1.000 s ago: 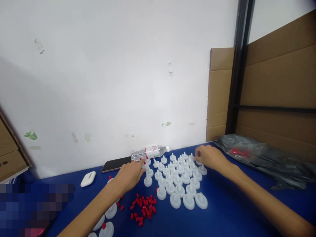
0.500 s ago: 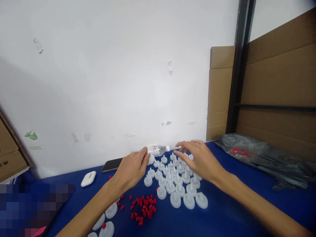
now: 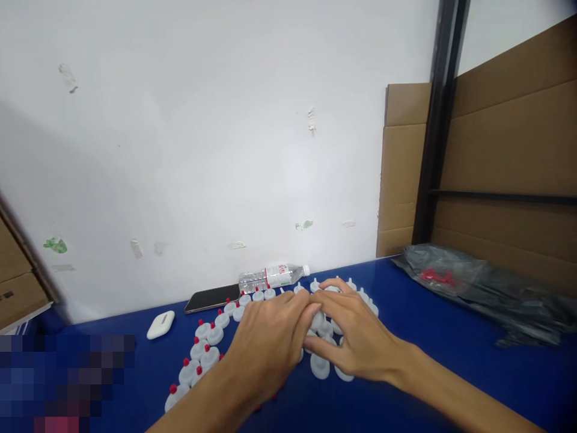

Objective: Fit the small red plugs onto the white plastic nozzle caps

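Holding left hand and right hand together over white caps!
Curling left narrow, arching right wider, hiding any grip: cannot tell if holding anything.

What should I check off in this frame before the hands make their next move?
1. Left hand and right hand together: ok, their fingers overlap in view above the white nozzle lids.
2. Anything held is visible: cannot tell, the hands hide it.
3. Red-tipped lids nozzle-up: ok for those showing, beyond and beside the left arm.
4. Loose red caps in clear view: not ok, only bits show below the left hand.
5. Bottle clear of the hands: ok, lying beyond them.
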Available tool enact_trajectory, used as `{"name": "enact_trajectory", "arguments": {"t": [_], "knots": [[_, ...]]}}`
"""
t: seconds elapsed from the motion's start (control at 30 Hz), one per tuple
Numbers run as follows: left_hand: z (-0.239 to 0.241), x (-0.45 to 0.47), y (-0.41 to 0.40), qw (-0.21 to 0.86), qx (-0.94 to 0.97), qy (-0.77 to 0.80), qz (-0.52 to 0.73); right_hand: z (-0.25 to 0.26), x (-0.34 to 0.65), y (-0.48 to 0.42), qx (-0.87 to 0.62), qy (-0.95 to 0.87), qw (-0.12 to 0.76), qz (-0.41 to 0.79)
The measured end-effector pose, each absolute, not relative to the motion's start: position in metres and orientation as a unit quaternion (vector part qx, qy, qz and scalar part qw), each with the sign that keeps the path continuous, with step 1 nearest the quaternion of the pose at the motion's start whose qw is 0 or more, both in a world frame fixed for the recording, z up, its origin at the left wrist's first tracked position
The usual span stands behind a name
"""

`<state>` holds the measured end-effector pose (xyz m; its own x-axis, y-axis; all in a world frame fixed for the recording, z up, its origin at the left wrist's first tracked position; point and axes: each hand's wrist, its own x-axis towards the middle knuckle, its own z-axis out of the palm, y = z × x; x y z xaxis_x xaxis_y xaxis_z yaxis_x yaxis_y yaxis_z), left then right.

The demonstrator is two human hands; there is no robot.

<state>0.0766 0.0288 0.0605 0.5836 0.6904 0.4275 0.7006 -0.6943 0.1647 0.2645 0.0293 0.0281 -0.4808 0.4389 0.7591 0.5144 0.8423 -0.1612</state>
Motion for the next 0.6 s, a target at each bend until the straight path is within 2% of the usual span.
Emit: {"name": "enact_trajectory", "arguments": {"t": [0.13,0.27,0.3,0.33,0.37,0.47,0.5,0.6], "knots": [[0.064,0.076,0.033,-0.105,-0.882,-0.374,-0.265,0.028,0.266,0.032,-0.273,-0.872,0.4,-0.069],[0.075,0.069,0.043,-0.375,-0.804,-0.373,-0.273,0.028,0.279,0.045,-0.306,-0.857,0.39,-0.14],[0.079,0.067,0.045,-0.414,-0.784,-0.376,-0.271,0.028,0.285,0.05,-0.338,-0.847,0.382,-0.15],[0.082,0.064,0.047,-0.412,-0.779,-0.386,-0.271,0.029,0.292,0.055,-0.383,-0.832,0.37,-0.154],[0.084,0.061,0.049,-0.364,-0.796,-0.407,-0.263,0.03,0.3,0.061,-0.443,-0.808,0.359,-0.151],[0.085,0.051,0.055,-0.123,-0.851,-0.479,-0.177,0.033,0.326,0.076,-0.552,-0.74,0.356,-0.145],[0.082,0.048,0.057,-0.074,-0.856,-0.493,-0.137,0.034,0.334,0.08,-0.577,-0.723,0.352,-0.141],[0.071,0.038,0.064,-0.05,-0.854,-0.513,-0.063,0.035,0.352,0.089,-0.642,-0.688,0.315,-0.127]]}}
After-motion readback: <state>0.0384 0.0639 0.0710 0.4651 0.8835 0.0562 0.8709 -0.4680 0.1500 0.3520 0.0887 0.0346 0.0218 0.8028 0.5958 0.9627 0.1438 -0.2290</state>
